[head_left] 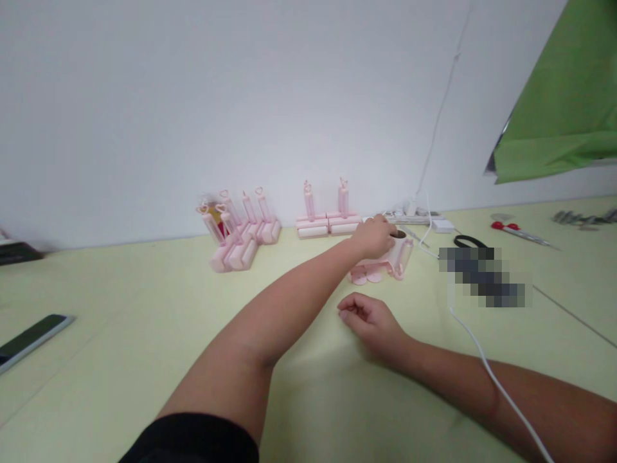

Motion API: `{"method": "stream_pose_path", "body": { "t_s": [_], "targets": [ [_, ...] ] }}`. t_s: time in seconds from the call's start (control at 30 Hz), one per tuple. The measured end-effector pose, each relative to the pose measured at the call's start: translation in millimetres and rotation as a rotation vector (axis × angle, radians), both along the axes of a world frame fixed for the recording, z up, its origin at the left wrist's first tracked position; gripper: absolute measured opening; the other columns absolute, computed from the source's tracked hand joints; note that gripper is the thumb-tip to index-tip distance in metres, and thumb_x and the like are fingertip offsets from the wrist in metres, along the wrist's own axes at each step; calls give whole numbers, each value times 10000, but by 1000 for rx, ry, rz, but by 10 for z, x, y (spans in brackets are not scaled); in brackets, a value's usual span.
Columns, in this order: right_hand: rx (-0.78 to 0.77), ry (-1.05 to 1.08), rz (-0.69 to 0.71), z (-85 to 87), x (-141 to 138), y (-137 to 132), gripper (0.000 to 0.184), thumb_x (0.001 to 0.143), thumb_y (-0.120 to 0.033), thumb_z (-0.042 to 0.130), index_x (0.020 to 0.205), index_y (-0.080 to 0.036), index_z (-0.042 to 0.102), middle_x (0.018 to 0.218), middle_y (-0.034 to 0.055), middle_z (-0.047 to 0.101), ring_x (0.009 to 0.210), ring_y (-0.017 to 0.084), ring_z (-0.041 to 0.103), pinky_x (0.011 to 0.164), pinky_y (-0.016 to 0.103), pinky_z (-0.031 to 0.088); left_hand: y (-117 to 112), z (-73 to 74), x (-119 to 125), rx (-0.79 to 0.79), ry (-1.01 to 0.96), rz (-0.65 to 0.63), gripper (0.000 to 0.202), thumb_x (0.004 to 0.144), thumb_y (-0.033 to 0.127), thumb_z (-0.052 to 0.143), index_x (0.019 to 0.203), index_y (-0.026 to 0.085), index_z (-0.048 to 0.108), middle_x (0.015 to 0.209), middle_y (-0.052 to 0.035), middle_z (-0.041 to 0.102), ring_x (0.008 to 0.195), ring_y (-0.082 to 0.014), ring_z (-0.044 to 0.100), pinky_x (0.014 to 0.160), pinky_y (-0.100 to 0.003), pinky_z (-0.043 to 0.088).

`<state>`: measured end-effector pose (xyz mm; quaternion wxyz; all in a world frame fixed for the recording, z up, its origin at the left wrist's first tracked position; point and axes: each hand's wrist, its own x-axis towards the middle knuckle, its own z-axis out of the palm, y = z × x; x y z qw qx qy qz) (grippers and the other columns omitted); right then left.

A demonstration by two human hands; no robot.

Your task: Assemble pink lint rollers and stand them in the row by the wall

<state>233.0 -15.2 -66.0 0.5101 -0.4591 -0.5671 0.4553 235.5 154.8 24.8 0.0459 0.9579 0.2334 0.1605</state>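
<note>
My left hand (375, 238) reaches to the back of the table, bent fingers among pale pink plastic pieces. Its fingertips are partly hidden, so what it grips cannot be made out. Below it lies a pink piece (403, 260) with a clear stem, next to small round pink parts (366, 276). A dark round spot (398, 235) shows beside the fingers. My right hand (370, 319) rests nearer me, its fingers curled in with nothing visible in them. Left of my left hand, two pink holders with clear upright tubes (343, 202) stand by the wall.
Several similar pink holders (241, 251) are grouped farther left. A phone (31, 337) lies at the left edge. To the right are a white adapter (442, 226), red-handled scissors (520, 233) and a blurred dark object (482, 276). A white cable (486, 363) crosses above my right forearm.
</note>
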Motion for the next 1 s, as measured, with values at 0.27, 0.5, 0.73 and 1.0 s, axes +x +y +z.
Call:
{"method": "stream_pose_path", "body": {
  "t_s": [0.27,0.5,0.73,1.0],
  "targets": [
    [138,-215,-96,54,129,83,108,859,-249,546,886,-185,629,748,5,614,677,152,556,651,274,437,60,244,-100,-26,-209,-96,137,863,215,550,955,153,629,1186,-124,521,1117,-199,541,1029,-331,409],
    [300,-873,-182,121,283,162,230,836,-226,568,1036,-160,661,1086,117,638,1027,265,517,919,382,389,-159,536,-776,-345,-818,53,89,861,249,531,821,172,511,1008,-51,566,900,-165,552,835,-344,495],
    [213,-1236,-180,144,270,141,345,870,-368,568,1149,-185,654,1129,155,621,1033,316,481,893,417,343,-1023,225,-1825,-894,-1015,343,272,768,387,670,861,190,506,822,16,573,688,-118,544,631,-244,461],
    [267,-1189,-145,157,246,70,261,900,-266,527,1087,-154,671,1049,148,621,983,271,521,882,372,372,-1477,-243,-2172,-1200,-808,300,595,721,454,784,1154,194,470,834,8,608,602,-88,504,559,-207,344]
  ]
}}
